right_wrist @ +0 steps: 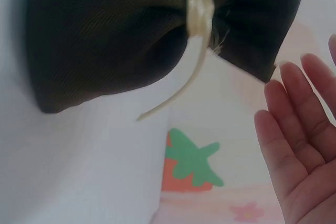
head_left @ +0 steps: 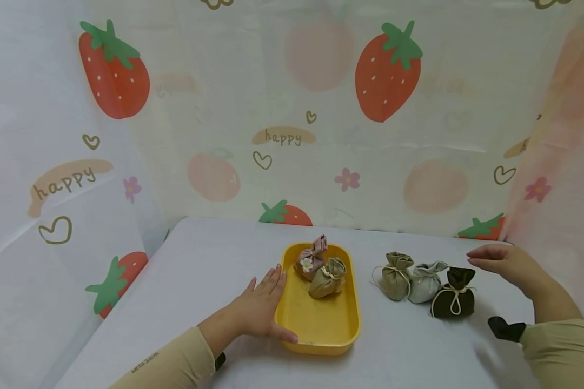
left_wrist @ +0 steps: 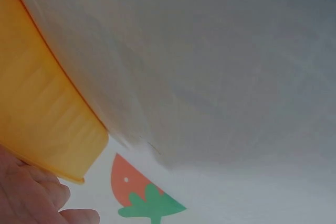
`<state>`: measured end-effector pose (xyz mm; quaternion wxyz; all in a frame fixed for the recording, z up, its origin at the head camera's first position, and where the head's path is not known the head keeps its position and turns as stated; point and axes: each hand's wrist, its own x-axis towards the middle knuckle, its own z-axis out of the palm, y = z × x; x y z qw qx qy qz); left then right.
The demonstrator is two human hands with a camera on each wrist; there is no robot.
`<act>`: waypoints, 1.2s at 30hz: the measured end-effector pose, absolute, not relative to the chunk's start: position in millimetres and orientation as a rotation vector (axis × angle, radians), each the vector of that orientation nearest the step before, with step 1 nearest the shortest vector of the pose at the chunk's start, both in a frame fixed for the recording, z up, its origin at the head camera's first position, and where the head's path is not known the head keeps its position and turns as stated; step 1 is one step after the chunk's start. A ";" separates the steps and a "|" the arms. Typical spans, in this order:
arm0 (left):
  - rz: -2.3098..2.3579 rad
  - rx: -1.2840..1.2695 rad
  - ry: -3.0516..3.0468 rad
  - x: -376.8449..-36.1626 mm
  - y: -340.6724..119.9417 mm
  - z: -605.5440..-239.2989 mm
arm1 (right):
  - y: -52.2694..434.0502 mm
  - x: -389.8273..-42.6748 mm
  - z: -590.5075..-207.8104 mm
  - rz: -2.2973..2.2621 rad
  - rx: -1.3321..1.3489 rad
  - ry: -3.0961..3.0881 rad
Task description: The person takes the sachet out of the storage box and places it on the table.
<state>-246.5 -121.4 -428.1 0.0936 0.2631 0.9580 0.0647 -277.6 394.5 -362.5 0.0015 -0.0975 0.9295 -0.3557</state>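
Our right hand (head_left: 503,265) hovers with fingers relaxed and grasping nothing, above the table's (head_left: 214,259) far right edge; the dark olive drawstring pouch (head_left: 453,294) lies just leftward of it and nearer us, standing upright with its tied neck up, far closer to this hand than to the other. Our left hand (head_left: 263,308) rests flat against the yellow tray's (head_left: 321,335) left rim. The backdrop reads "happy"; the sleeve lettering seems too small to read.

A white-covered table (head_left: 194,281) is enclosed on three sides by pale sheeting (head_left: 282,81) printed with strawberries (head_left: 387,73), hearts, flowers and "happy"; soft, even light is cast.
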 end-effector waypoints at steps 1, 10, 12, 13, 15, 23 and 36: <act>0.193 0.779 2.842 -246.5 -121.5 -428.4 | 392.8 -277.7 -360.9 -1.110 -0.287 2.921; 0.207 0.783 2.854 -247.9 -122.2 -432.2 | 372.1 -279.7 -350.6 -1.091 -0.282 2.973; 0.207 0.783 2.855 -248.1 -122.2 -432.7 | 366.3 -280.8 -349.2 -1.088 -0.273 2.976; 0.209 0.782 2.856 -248.1 -122.1 -432.9 | 363.6 -281.2 -348.3 -1.090 -0.269 2.970; 0.213 0.780 2.857 -248.1 -122.1 -433.4 | 358.0 -282.5 -347.1 -1.078 -0.282 2.985; 0.215 0.780 2.865 -248.3 -121.8 -432.6 | 333.2 -286.2 -345.4 -1.186 -0.408 3.041; 0.226 0.790 2.865 -249.0 -122.2 -433.8 | 290.2 -295.8 -347.5 -1.240 -0.504 2.981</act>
